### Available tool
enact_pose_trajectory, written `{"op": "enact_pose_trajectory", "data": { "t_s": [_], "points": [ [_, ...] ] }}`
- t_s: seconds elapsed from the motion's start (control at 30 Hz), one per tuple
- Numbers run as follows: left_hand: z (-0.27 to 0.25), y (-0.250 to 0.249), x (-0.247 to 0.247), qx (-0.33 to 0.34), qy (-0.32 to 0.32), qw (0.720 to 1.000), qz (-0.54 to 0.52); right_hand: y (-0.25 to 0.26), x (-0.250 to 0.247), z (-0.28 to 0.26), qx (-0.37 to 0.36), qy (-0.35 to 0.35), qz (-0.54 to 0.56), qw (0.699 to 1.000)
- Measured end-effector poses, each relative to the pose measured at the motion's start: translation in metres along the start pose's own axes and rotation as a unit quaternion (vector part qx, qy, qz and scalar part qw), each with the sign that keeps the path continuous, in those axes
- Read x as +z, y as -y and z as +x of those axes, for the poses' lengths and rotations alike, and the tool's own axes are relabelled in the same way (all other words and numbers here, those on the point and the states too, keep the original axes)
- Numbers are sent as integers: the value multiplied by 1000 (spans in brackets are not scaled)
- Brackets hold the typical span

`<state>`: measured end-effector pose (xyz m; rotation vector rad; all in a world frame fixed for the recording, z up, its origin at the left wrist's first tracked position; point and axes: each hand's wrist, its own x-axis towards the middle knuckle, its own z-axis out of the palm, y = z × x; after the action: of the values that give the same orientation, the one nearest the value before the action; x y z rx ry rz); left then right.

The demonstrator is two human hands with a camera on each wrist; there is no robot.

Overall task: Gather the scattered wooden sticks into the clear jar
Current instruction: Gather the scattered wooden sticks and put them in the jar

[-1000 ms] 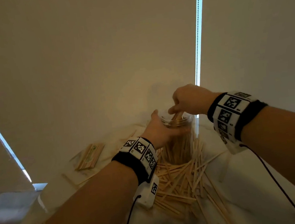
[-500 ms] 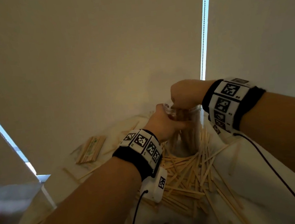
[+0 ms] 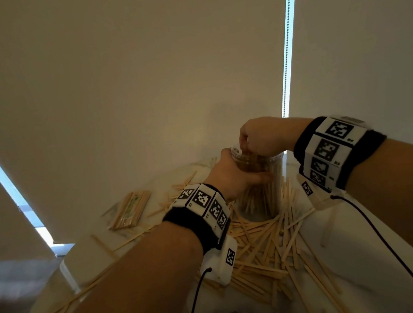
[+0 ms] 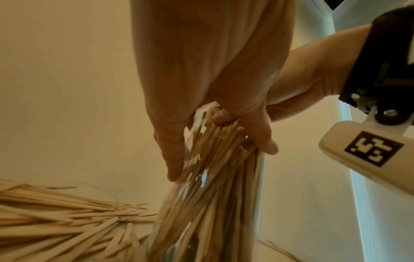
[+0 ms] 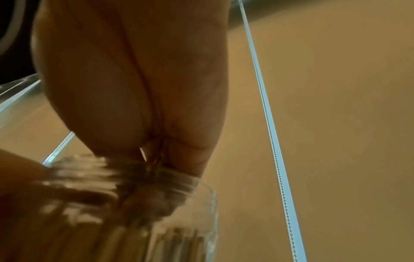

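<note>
The clear jar (image 3: 261,194) stands upright on the table, packed with wooden sticks (image 4: 215,186). My left hand (image 3: 240,173) grips it just under the threaded rim, thumb on one side and fingers (image 4: 266,141) on the other. My right hand (image 3: 248,149) sits on the jar's mouth (image 5: 156,186). Its bunched fingertips reach inside and pinch the tops of the sticks. Many loose sticks (image 3: 267,247) lie piled around the jar's foot and towards me.
A bundled pack of sticks (image 3: 130,210) lies at the back left of the white table (image 3: 353,255). Stray sticks (image 3: 102,245) reach the left table edge. Closed blinds with a bead chain (image 3: 288,44) hang just behind the jar.
My right hand has sunk from above the rim into the jar's mouth, taking its pinched sticks down inside. The left hand keeps its grip on the jar.
</note>
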<state>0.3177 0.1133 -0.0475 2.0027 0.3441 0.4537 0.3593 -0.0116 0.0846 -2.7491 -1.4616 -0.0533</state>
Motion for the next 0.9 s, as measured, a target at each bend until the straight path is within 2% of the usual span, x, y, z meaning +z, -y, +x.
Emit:
{"op": "enact_pose_trajectory", "data": {
  "t_s": [0.13,0.27,0.4,0.47,0.67,0.73,0.83,0.9],
  "points": [
    [-7,-9,-3,9,2,1000,-9,-2,5,1,-8,11,-41,999],
    [-6,-7,-2,22,3,1000,-8,-2,7,1,-35,-17,-22,999],
    [-9,-7,-4,24,-9,1000,-5,-1,4,-6,-39,11,1,999],
    [-11,-8,-4,26,0,1000,-4,-2,2,-8,-35,2,21,999],
    [-24,-22,-4,4,3,1000,30,-4,-6,-24,-41,-18,55,997],
    [-41,-37,-9,-5,6,998,55,-5,-6,-35,-30,-51,83,995],
    [-66,-51,-21,-23,6,993,119,-1,-4,-60,-14,-156,118,981],
    [-83,-57,-36,-72,8,981,181,5,3,-85,-11,-188,122,974]
  ]
}}
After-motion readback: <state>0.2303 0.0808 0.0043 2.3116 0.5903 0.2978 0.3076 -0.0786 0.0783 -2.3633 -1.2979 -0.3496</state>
